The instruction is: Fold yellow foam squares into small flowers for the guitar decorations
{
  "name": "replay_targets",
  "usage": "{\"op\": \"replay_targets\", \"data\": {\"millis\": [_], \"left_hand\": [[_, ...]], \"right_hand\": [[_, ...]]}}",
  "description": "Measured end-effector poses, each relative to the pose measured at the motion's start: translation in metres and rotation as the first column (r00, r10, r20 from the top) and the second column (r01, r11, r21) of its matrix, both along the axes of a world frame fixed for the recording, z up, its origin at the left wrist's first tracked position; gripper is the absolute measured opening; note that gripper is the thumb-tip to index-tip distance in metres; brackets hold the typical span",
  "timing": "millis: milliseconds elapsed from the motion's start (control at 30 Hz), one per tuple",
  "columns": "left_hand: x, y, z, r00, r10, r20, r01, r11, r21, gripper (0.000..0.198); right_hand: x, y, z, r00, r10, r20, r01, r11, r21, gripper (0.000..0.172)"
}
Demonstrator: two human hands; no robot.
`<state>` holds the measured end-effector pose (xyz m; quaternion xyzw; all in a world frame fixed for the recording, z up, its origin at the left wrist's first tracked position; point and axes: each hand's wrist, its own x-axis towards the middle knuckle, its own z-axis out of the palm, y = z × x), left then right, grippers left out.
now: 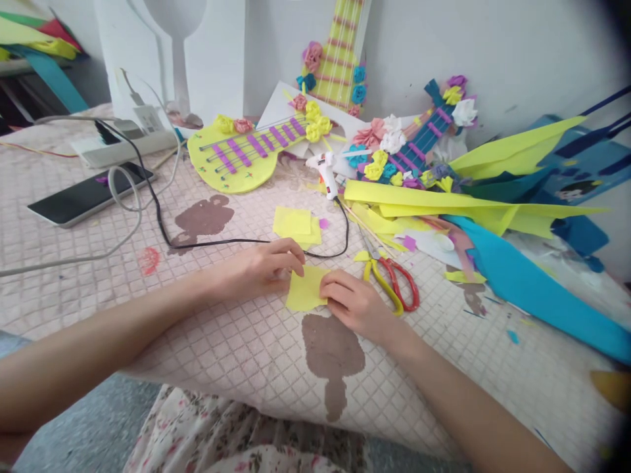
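Observation:
A small piece of yellow crepe paper (pixel 306 290) lies between my two hands near the table's front edge. My left hand (pixel 273 266) is closed at its upper left edge, with the fingers curled down and the thumb side partly hidden. On the other side, my right hand (pixel 353 303) pinches the paper's right edge. Just beyond, several squares of yellow paper (pixel 296 222) lie loosely stacked. Scissors with red and yellow handles (pixel 394 279) rest right of my right hand, their blades pointing away from me.
A white glue gun (pixel 326 174) stands behind the squares; its black cord (pixel 221 243) loops past my left hand. Paper guitars (pixel 236 157) with paper flowers are at the back. Blue crepe paper (pixel 532 282) and yellow strips (pixel 444 197) cover the right. A phone (pixel 91 194) lies left.

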<state>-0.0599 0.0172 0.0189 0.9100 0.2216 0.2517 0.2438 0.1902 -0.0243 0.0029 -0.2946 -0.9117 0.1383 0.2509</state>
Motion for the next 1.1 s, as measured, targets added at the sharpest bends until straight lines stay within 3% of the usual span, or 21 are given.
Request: {"op": "replay_targets", "data": {"millis": [100,233,367,500,633,867,1100], "left_hand": [[0.002,-0.002,-0.002,0.999,-0.034,-0.017,0.033,0.999,-0.026,0.024],[0.003,-0.002,-0.003,0.988,-0.147,-0.047,0.143,0.987,-0.076,0.02],[0.004,-0.002,-0.001,0.982,-0.187,-0.027,0.182,0.975,-0.123,0.018],[0.004,-0.002,0.003,0.986,-0.168,-0.002,0.164,0.967,-0.192,0.013],[0.004,-0.003,0.005,0.99,-0.138,-0.007,0.131,0.954,-0.27,0.004],[0.011,-0.009,0.0,0.999,-0.037,-0.013,0.032,0.962,-0.271,0.005],[0.017,-0.015,-0.004,0.998,0.066,-0.021,-0.069,0.96,-0.27,0.005]], "right_hand": [[-0.002,0.0,0.0,0.999,-0.008,-0.042,0.004,0.996,-0.085,0.017],[-0.003,0.001,0.001,0.993,-0.028,-0.113,0.002,0.974,-0.227,0.024],[-0.001,0.002,0.004,0.989,-0.037,-0.14,-0.017,0.93,-0.366,0.03],[0.001,0.004,0.008,0.989,-0.026,-0.148,-0.045,0.887,-0.459,0.017],[-0.001,0.003,0.009,0.988,-0.07,-0.137,-0.003,0.882,-0.47,0.004],[-0.011,-0.001,0.007,0.977,-0.193,-0.095,0.133,0.888,-0.439,0.007],[-0.018,-0.003,0.006,0.968,-0.236,-0.09,0.181,0.895,-0.407,0.011]]}}
